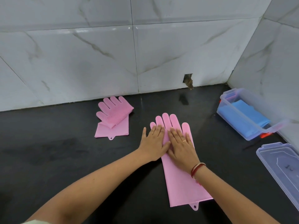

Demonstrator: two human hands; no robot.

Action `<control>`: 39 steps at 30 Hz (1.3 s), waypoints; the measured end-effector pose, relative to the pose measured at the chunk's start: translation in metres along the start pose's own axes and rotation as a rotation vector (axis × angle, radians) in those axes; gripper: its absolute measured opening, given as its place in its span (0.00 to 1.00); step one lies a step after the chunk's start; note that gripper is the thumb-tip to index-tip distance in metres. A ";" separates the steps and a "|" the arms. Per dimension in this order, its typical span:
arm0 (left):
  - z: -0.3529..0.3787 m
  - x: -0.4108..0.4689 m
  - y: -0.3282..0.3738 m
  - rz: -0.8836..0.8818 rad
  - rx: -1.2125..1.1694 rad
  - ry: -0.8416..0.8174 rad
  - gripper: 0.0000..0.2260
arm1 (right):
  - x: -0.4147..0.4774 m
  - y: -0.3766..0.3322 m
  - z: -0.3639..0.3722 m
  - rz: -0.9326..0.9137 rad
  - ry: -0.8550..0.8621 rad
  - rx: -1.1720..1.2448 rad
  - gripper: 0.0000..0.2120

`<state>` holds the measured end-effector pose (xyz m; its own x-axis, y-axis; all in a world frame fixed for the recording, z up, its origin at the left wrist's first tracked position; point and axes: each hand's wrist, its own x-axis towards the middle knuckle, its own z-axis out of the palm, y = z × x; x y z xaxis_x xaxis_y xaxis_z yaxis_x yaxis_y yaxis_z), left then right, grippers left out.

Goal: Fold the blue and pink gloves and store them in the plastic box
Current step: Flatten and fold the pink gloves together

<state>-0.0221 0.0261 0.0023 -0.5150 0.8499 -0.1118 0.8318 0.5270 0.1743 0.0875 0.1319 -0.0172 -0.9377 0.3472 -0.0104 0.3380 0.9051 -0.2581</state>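
In the head view, a black tabletop (64,143) runs up to a tiled wall (97,54) along its far edge and its right edge. Around the middle of the tabletop one pink glove (182,183) lies flat and unfolded, its finger end toward the far edge and its cuff, with a small hanging tab, toward the near edge. The left hand (152,141) and the right hand (182,146) lie side by side on its palm part, fingers straight and spread, pressing down flat and gripping nothing; their thumbs touch. The right hand wears a ring (184,140), and a red bracelet (197,169) sits at its wrist. Close to the far edge, left of the hands and apart from them, the other pink glove (113,120) lies folded over itself. In the far right corner stands the clear plastic box (244,113), open, with the folded blue gloves (247,110) inside. Its clear lid (281,165) lies along the right edge, nearer than the box.
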 end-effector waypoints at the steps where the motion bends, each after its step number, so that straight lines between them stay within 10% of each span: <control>1: 0.003 0.000 -0.003 -0.012 -0.028 -0.042 0.29 | 0.001 0.002 0.003 0.009 -0.021 -0.040 0.29; 5: -0.001 -0.003 -0.014 -0.027 -0.170 -0.015 0.30 | 0.007 0.006 0.006 0.018 -0.054 -0.069 0.30; 11: -0.047 -0.005 -0.105 -0.452 -0.125 0.443 0.27 | -0.005 -0.005 -0.004 0.036 0.096 0.016 0.39; 17: -0.052 -0.004 -0.184 -0.988 -0.395 0.262 0.38 | 0.001 -0.044 -0.020 -0.021 0.190 0.293 0.28; 23: -0.044 0.014 -0.185 -0.953 -0.716 0.388 0.37 | 0.007 -0.057 -0.025 -0.083 0.181 0.376 0.28; 30: -0.066 0.019 -0.182 -0.819 -1.068 0.412 0.04 | 0.002 -0.053 -0.032 -0.049 0.208 0.515 0.25; 39: -0.171 -0.027 -0.105 -0.202 -1.640 0.380 0.18 | 0.007 -0.067 -0.075 0.069 0.238 0.912 0.26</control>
<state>-0.1304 -0.0515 0.1543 -0.7980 0.5978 -0.0760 -0.1968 -0.1394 0.9705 0.0645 0.0918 0.0727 -0.8431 0.5247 0.1180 0.1043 0.3748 -0.9212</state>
